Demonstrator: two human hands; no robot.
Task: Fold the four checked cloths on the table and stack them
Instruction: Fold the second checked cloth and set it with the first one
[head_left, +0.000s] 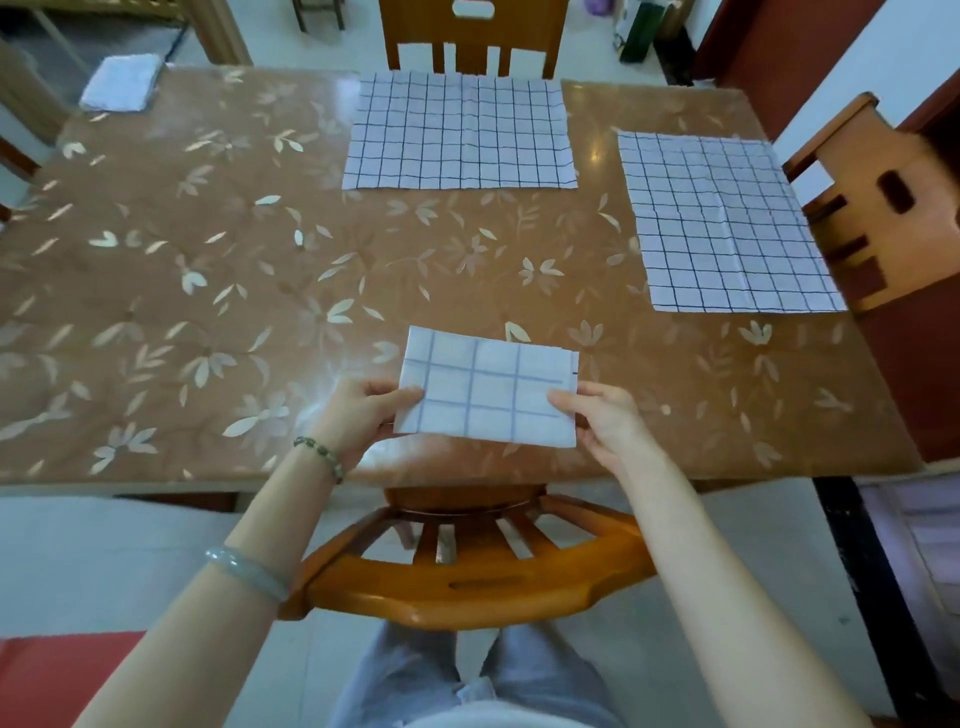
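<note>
From where the person stands at the near edge of the table (208, 291), the job looks roughly a quarter to halfway done. One folded checked cloth (488, 392), down to a small rectangle, is held over the middle of the near edge. The left hand (363, 415) pinches its left side, thumb on top and fingers underneath, and the right hand (602, 421) pinches the right side the same way. I cannot tell whether the cloth rests on the table or hangs just above it. Two more have not been touched, by the look of them. One flat checked cloth (460, 132) lies spread at the middle of the far edge, and a second flat cloth (722, 223) lies along the right edge, well apart from the first. A pale folded bundle (122, 83) sits at the far left corner. It may be the fourth cloth and the start of the stack, but it is too blurred to show any checks. If so, the held one would go there next, with two folds left to do. The table has a glossy brown cover printed with pale leaves and flowers, and light glares off it. Wooden chairs are at the near edge (467, 577), the far edge (472, 31) and the right edge (883, 197), on a pale tiled floor (104, 530).
</note>
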